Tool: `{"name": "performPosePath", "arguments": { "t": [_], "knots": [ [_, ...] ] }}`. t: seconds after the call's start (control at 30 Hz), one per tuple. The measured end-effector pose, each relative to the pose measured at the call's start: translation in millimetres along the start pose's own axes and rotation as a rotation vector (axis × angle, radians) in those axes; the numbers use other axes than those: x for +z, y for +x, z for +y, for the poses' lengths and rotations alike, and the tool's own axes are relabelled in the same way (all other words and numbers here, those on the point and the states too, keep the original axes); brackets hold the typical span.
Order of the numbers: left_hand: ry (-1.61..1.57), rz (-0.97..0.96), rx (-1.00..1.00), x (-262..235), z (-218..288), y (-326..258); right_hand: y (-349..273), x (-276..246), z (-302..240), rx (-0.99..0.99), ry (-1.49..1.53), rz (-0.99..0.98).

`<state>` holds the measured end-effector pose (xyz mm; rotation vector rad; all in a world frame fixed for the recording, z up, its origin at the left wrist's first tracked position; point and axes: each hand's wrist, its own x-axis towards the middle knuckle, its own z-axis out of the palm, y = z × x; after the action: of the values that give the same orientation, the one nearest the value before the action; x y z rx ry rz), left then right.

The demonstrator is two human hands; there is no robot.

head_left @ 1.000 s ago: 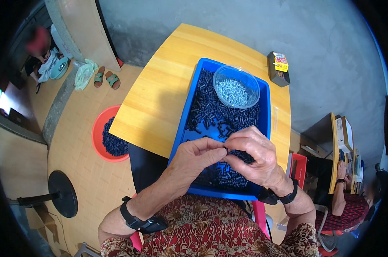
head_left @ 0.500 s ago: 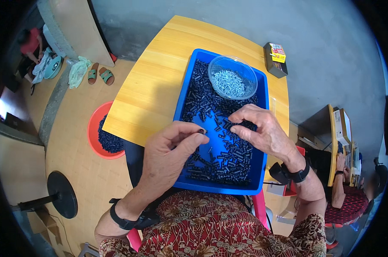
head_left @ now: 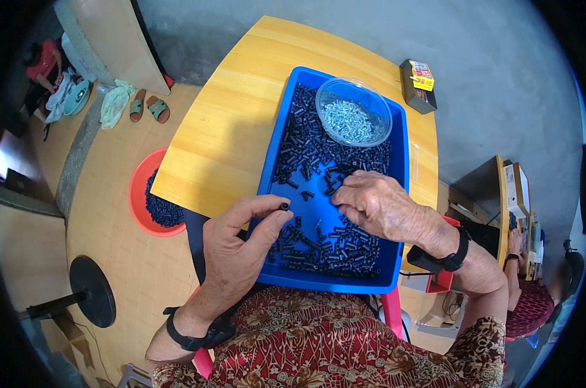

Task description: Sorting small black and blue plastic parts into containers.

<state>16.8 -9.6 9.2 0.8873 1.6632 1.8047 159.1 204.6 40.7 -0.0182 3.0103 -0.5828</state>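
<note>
Between thumb and forefinger, my left hand [head_left: 240,240] pinches a small black plastic tube [head_left: 284,206], its open end showing. This hand is above the left side of a blue tray [head_left: 267,178]. My right hand [head_left: 386,208] is low over the tray's right middle, fingers curled together and pointing into the tray. What its fingertips hold, if anything, is hidden. Loose short black tubes [head_left: 299,155] heap at the tray's far end, with more near its front. At the far right of the tray sits a round clear tub [head_left: 330,97] of small silvery screws [head_left: 348,120].
The tray lies on a yellow wooden table [head_left: 228,110]. A dark box [head_left: 417,97] carrying a yellow packet stands at its far right corner. An orange-red basin [head_left: 136,205] of black pieces is on the floor at left. Two other people sit at far left and right.
My right hand has come lower into the tray and its fingers have drawn together. My left hand has shifted left and slightly toward me, still pinching the black tube.
</note>
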Motion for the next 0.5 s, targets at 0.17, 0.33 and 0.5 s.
{"name": "performPosePath", "arguments": {
  "t": [0.17, 0.33, 0.5],
  "knots": [
    [-0.016, 0.005, -0.04, 1, -5, -2, 13, 26, -11, -0.115, -0.041, -0.074],
    [-0.038, 0.015, -0.029, 2, -8, -2, 17, 35, -9, -0.138, -0.101, -0.147],
    [-0.033, 0.016, -0.015, 2, -7, -1, 18, 29, -13, -0.129, -0.062, -0.122]
  ]
}}
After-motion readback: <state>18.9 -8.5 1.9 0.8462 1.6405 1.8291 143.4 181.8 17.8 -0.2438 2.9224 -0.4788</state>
